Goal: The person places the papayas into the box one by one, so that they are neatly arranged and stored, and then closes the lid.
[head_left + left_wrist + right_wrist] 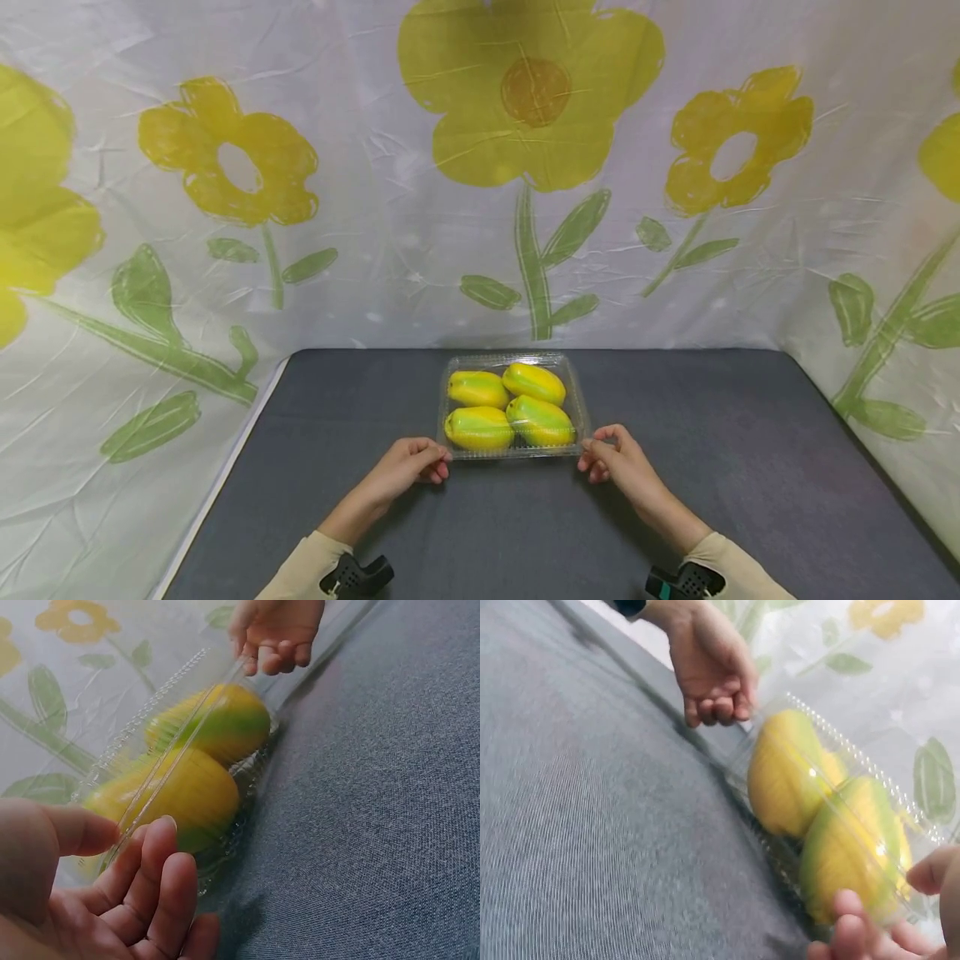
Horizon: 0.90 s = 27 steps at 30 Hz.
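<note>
A clear plastic clamshell box (517, 454) rests near the back of the table, with several oblong yellow-green fruits (478, 428) in it, like small papayas or mangoes. At the box's near left corner, my left hand (412, 463) pinches the rim between thumb and index finger. My right hand (617, 460) pinches the near right corner the same way. The left wrist view has the thumb (90, 831) on the thin clear rim, the other fingers loosely curled below. In the right wrist view, the thumb (932, 870) and fingertips (849, 904) meet the box's edge.
A dark grey cloth covers the table (510, 533). White fabric walls (360, 250) printed with yellow flowers stand behind it and on both sides. Black devices (358, 577) are strapped over the beige sleeves (303, 571) at both wrists.
</note>
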Motion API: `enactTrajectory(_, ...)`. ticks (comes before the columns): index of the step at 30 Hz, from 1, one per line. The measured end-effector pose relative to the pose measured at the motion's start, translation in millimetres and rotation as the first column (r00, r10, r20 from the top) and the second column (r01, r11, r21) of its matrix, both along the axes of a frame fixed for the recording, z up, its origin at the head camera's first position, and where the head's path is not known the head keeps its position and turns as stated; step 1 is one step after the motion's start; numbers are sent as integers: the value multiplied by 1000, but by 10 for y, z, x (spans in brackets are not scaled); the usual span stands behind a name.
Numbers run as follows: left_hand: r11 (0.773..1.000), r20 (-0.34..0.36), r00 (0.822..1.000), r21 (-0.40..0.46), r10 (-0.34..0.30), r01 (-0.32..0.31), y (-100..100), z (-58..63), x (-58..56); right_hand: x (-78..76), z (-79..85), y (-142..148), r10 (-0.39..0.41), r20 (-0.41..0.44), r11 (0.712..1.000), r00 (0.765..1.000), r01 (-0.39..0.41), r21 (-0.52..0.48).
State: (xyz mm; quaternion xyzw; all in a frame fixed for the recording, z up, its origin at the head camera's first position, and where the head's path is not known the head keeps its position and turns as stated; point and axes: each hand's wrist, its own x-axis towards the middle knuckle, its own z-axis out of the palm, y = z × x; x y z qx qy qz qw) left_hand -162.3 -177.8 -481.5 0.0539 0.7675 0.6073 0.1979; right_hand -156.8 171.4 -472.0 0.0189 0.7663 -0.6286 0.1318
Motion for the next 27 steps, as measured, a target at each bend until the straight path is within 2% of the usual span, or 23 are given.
enactTrajectory(4,1000,2,1000,-1,0,0,4,15,4,-13,-22,35,62,31,998,998,-62,-14)
enactTrajectory(7,1000,5,1000,-6,0,0,9,26,7,-14,-41,53,72,17,997,997,-72,-32)
enactTrajectory(15,1000,6,1000,-11,14,-14,10,30,-3,4,-111,-12,-7,-40,998,999,5,-70)
enactTrajectory(22,1000,3,1000,-9,7,-7,5,14,-7,18,-136,-83,-121,0,987,993,120,-109)
enactTrajectory(27,1000,-18,1000,-16,23,-23,-10,15,4,25,-119,-79,-119,18,991,993,120,-63)
